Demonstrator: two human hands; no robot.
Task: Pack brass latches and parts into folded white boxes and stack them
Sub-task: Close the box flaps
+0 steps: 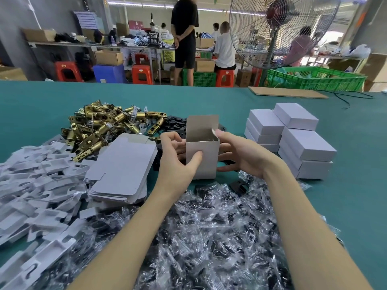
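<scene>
White box: we hold the open box [202,158] upright at the table [345,195] centre, top flap raised, nothing visible inside.
Left hand: our left hand [178,158] grips the box's near face, thumb across the front.
Right hand: our right hand [240,155] clasps the right side, a fingertip at the open rim.
Brass latches: the pile [104,126] lies well apart, back left.
Risk, crushing: squeezing could buckle the thin card.
Risk, bottom: an untucked base may drop a latch.
Risk, stack: the packed boxes [293,139] sit near our right wrist and could topple.
</scene>
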